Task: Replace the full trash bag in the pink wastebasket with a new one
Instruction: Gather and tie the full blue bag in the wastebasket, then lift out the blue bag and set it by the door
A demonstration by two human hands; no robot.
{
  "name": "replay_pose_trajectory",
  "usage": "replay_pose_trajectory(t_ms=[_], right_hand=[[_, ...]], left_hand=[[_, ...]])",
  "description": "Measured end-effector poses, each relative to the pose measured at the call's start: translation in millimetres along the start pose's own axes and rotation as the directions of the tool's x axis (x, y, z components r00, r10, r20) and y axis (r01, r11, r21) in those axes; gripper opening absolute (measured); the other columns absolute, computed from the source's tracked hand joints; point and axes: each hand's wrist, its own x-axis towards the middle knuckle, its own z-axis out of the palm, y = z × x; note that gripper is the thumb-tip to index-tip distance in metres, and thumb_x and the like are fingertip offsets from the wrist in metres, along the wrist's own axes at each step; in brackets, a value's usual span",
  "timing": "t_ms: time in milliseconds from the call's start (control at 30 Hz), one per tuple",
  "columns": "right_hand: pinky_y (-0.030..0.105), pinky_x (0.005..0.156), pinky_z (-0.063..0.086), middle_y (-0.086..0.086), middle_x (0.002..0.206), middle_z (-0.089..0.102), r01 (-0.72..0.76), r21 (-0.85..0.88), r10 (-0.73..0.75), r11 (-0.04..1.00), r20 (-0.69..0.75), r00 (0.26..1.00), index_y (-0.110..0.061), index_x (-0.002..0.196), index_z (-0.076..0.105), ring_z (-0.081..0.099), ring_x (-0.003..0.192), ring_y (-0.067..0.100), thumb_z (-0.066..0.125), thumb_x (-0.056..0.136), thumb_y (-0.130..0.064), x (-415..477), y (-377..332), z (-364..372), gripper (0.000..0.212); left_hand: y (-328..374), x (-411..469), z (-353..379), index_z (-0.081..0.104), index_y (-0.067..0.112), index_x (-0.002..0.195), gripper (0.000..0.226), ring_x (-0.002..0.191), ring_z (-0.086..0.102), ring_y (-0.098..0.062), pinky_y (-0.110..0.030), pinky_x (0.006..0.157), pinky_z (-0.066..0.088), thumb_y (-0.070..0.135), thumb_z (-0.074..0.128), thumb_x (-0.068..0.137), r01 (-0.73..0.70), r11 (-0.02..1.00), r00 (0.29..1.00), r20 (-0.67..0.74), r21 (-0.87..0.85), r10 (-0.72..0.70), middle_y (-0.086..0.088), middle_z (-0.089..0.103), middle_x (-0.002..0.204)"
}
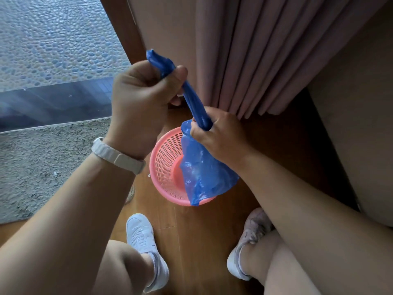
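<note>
Hands first: both are clenched on the blue bag (204, 167), which hangs in the air over the pink basket (168, 165). The left hand (144, 96), with a white band (119, 156) on its wrist, grips the twisted neck high up, a short tuft of plastic sticking out above the fist. The right hand (217, 135) is closed round the same neck lower down, just where the twist gives way to the loose body of the bag.

The neck runs as a taut rope between the two fists, slanting from upper left, far from the person, down to lower right and nearer. Below the right hand the body of the bag billows out and drapes over the basket's right rim; whether it touches the rim I cannot tell. The basket stands on the wood floor (191, 241) between curtain (255, 60) and feet, and what shows of its inside, the left wall and part of the bottom, looks bare.

So the bag seems to be out and the step in hand is likely closing or knotting its neck. That move turns on the slant of the neck: the left hand holds the free end and would have to bring it round, while the right hand, nearer the load, serves as anchor. Thin plastic twisted this tight may stretch or tear if pulled hard. How full the bag is I cannot judge.
</note>
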Motion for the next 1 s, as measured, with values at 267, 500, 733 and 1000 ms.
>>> replay_pose_trajectory(t_ms=[267, 500, 733, 1000], right_hand=[[0.046, 0.066, 0.052, 0.004, 0.068, 0.061, -0.126, 0.051, 0.123, 0.991, 0.066, 0.990, -0.012, 0.076, 0.057, 0.060, 0.067, 0.019, 0.064, 0.072, -0.027, -11.6, 39.7, 7.8, 0.017], [0.040, 0.077, 0.052, 0.003, 0.087, 0.067, -0.055, 0.105, 0.051, 0.993, 0.044, 0.998, -0.013, 0.096, 0.059, 0.064, 0.083, 0.016, 0.070, 0.076, -0.029, 5.2, 27.7, -1.5, 0.028], [0.010, 0.085, 0.041, -0.005, 0.098, 0.062, 0.093, 0.035, -0.095, 0.995, 0.073, 0.993, -0.018, 0.106, 0.055, 0.056, 0.093, 0.004, 0.077, 0.076, -0.026, 28.6, -76.9, -81.1, 0.038], [0.022, 0.083, 0.048, -0.011, 0.097, 0.056, 0.220, -0.073, -0.192, 0.973, 0.274, 0.942, -0.024, 0.102, 0.052, 0.055, 0.091, 0.005, 0.070, 0.080, -0.036, 52.1, -238.0, -184.6, 0.030]], left_hand=[[-16.7, 2.7, 8.3, 0.065, 0.001, 0.078, 0.010, 0.051, 0.057, -0.003, -0.012, 0.050, 0.041, 0.006, 0.068, 0.086, 0.051, 0.994, 0.998, 0.036, 0.097, -0.055, 0.007, 0.064, 0.056], [-6.5, 35.1, 15.5, 0.068, 0.010, 0.088, 0.013, 0.064, 0.068, -0.006, -0.014, 0.052, 0.043, -0.003, 0.064, 0.085, 0.165, 0.979, 0.974, 0.133, 0.121, -0.181, 0.005, 0.073, 0.069], [109.8, 64.2, 23.6, 0.066, 0.001, 0.089, 0.008, 0.062, 0.067, -0.010, -0.014, 0.052, 0.046, -0.004, 0.061, 0.087, 0.239, 0.971, 0.967, 0.086, 0.030, -0.241, -0.003, 0.070, 0.070], [306.0, 84.6, 11.3, 0.066, 0.006, 0.081, 0.014, 0.058, 0.065, -0.008, -0.015, 0.049, 0.044, -0.006, 0.060, 0.086, 0.191, 0.980, 0.982, -0.006, 0.049, -0.191, 0.003, 0.071, 0.066]])
